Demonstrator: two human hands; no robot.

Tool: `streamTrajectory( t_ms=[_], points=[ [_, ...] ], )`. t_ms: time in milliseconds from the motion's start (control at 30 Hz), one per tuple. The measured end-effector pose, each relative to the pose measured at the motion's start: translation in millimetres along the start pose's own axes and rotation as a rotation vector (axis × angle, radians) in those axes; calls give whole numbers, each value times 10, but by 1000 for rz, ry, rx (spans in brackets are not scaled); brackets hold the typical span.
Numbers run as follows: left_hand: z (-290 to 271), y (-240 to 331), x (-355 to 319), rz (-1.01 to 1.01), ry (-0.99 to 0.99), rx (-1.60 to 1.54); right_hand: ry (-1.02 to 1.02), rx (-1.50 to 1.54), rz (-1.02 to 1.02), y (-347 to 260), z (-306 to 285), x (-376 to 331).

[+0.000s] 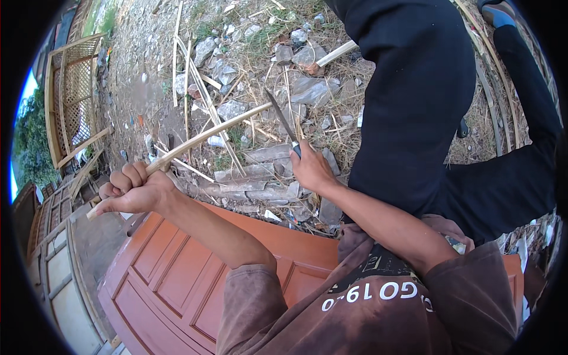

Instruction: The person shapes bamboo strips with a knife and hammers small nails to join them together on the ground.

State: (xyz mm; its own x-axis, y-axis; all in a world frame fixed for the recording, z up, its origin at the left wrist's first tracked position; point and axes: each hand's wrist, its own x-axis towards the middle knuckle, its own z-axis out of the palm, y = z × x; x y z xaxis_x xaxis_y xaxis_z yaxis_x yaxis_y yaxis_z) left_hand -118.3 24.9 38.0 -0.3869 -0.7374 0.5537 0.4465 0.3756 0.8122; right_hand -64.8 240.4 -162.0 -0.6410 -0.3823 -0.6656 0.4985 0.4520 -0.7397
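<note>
In the head view, I see my left hand [131, 190] closed in a fist around the near end of a long, pale bamboo strip [204, 137]. The strip runs up and to the right from that fist, out over the littered ground, and a short stub of it sticks out below the fist toward the lower left.

My right hand [312, 170] is wrapped tight around the handle of a knife [281, 119]. The dark, narrow blade points up and to the left, and it meets the bamboo strip near the strip's far portion, the edge lying against the wood where the two cross.

Beyond the blade the strip carries on toward my black-trousered leg [414, 100], which fills the upper right of the view. Under my forearms lies a reddish-brown panelled door [177, 278], flat, with raised rectangular panels. The ground [248, 65] past it is strewn with grey stones, dry grass and loose bamboo slats. At the far left stands a bamboo lattice frame [74, 100], upright and tilted by the lens.
</note>
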Motion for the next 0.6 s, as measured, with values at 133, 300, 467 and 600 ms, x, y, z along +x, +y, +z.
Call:
streamTrajectory(
  t_ms=[133,300,467,600],
  points=[
    [-40,5,22,13,-3,37,-139,-27,-324,-204,-94,-86],
    [8,0,-21,-13,78,32,4,30,30,-5,21,-43],
    [-111,8,14,-54,-41,-66,-129,61,-389,-309,-58,-150],
    [-51,71,-42,-61,-142,-162,-277,101,-550,-934,-160,-424]
  ],
)
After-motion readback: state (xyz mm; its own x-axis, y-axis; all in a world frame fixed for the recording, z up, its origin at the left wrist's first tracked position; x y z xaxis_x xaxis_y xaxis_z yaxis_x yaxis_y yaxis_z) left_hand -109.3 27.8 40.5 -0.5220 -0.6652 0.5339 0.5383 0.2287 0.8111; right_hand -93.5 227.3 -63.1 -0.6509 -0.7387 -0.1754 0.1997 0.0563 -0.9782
